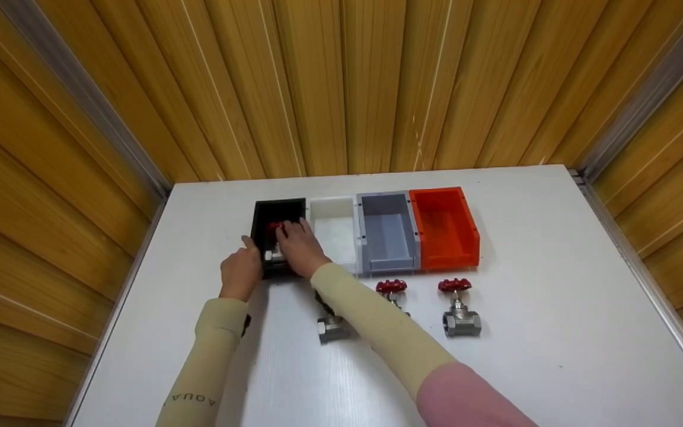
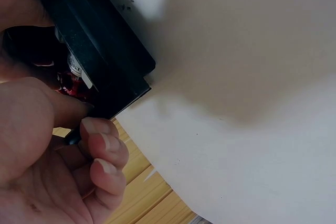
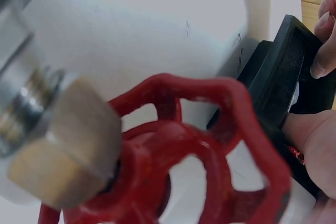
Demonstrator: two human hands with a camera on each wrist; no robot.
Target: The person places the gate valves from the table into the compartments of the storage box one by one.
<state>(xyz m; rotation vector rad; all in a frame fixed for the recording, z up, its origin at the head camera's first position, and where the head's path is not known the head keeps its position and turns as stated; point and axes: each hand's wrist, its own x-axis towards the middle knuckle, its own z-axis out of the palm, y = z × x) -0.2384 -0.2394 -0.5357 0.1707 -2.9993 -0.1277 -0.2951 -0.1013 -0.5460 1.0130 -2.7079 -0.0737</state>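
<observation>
My left hand (image 1: 241, 270) grips the left wall of the black bin (image 1: 280, 201), thumb over the rim and fingers curled outside, as the left wrist view shows. Inside that bin lies a gate valve (image 1: 273, 256) with a red handwheel and a silver body. My right hand (image 1: 301, 246) reaches in from the right and holds this valve, its fingers over the handwheel; part of the grasp is hidden. Close below the right wrist, another valve's red handwheel (image 3: 157, 166) fills much of the right wrist view.
Right of the black bin stand joined white (image 1: 334, 237), grey (image 1: 386, 237) and orange (image 1: 443, 234) bins. On the white table (image 1: 555, 284) are a valve at the right (image 1: 462, 323), a red-wheeled valve (image 1: 392, 286) and a silver valve body (image 1: 332, 329), the latter two partly under the right forearm.
</observation>
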